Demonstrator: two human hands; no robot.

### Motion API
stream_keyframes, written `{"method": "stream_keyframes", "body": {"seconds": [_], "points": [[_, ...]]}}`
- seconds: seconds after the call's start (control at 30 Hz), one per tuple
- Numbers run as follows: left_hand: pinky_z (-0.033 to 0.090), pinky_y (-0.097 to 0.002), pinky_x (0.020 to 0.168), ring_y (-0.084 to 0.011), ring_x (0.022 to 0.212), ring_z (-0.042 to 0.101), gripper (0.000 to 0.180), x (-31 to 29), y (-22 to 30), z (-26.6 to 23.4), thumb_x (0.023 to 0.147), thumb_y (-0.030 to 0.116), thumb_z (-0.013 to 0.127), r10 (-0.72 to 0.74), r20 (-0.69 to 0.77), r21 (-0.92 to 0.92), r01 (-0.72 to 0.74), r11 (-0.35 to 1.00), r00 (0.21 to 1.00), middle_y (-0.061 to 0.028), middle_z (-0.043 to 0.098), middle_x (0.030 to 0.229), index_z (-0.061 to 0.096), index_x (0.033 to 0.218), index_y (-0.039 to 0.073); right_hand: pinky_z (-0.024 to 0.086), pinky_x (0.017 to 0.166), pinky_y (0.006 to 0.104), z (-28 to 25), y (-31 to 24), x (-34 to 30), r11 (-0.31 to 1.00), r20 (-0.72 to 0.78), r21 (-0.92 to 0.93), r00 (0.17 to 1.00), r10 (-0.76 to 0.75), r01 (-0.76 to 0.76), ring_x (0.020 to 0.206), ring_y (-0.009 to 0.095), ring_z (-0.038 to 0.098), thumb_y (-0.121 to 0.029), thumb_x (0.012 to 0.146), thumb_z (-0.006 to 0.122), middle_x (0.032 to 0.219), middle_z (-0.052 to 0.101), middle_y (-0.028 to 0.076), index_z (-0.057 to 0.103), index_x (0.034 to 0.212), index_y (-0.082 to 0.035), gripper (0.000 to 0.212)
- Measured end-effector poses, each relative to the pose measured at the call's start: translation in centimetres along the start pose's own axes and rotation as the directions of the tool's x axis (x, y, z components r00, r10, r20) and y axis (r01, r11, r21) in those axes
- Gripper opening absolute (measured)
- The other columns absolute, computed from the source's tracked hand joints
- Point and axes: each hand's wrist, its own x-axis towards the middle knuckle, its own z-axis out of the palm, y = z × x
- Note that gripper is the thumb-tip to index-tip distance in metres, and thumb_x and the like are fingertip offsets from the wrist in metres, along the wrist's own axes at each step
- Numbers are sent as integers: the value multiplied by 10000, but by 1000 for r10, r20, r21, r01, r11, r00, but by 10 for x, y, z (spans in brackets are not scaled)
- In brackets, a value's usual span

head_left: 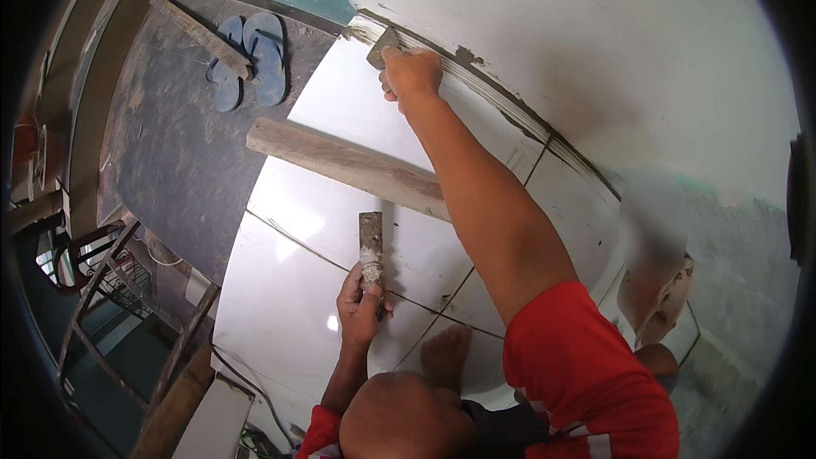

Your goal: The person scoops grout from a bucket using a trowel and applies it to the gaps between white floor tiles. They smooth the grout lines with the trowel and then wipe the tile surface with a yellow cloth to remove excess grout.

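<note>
My right hand (414, 75), arm stretched far forward, is closed around a small scraper (382, 49). The scraper's grey flat blade lies at the foot of the wall, over a smeared mortar strip (489, 89) along the tile edge; its handle is hidden in my fist. Closer to me, my left hand (359, 308) grips a narrow flat-bladed tool (371, 238), caked with mortar and with whitish lumps around its neck. That blade points away from me above the white tiles (319, 263). I cannot tell its exact kind.
A wooden plank (348, 166) lies across the tiles between my hands. Blue flip-flops (268, 59) and a wood strip (200, 34) are on the dark floor at far left. A metal frame (110, 289) stands at left. The white wall (595, 51) bounds the right. My bare foot (446, 355) rests on the tiles.
</note>
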Motion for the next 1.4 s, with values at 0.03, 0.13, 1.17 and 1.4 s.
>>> {"method": "stream_keyframes", "body": {"seconds": [0.03, 0.13, 1.17, 1.4], "points": [[500, -287, 523, -132, 651, 589, 452, 1, 1, 1, 1003, 107, 550, 1, -1, 1, -1, 1000, 1000, -77, 622, 948, 477, 1428, -29, 452, 438, 320, -10, 3, -2, 999, 6, 40, 1000, 7, -8, 493, 165, 558, -196, 920, 668, 632, 610, 97, 590, 787, -10, 242], [497, -285, 507, -133, 640, 590, 428, 2, -1, 2, 1003, 98, 544, 32, 19, 13, -32, 999, 999, -75, 618, 937, 490, 1408, -28, 422, 432, 323, -39, 15, -12, 996, -3, 84, 1000, 24, -23, 482, 160, 529, -179, 930, 655, 636, 594, 98, 567, 807, -10, 226], [480, -259, 463, -107, 589, 576, 373, -26, 7, 69, 1018, 124, 540, -14, 268, 159, -30, 987, 963, -61, 625, 906, 536, 1377, 25, 444, 502, 322, -446, 150, -125, 992, -352, 23, 928, 124, -124, 568, 141, 547, -290, 938, 692, 758, 625, 67, 622, 995, -43, 263], [467, -252, 465, -112, 587, 583, 375, -35, 25, 200, 1023, 150, 544, -308, 545, 422, 63, 905, 780, -60, 632, 894, 559, 1376, 24, 560, 722, 318, -487, 90, -242, 992, 97, 114, 993, -60, 49, 807, 145, 625, -294, 967, 704, 914, 656, 58, 656, 1086, 3, 324]]}}
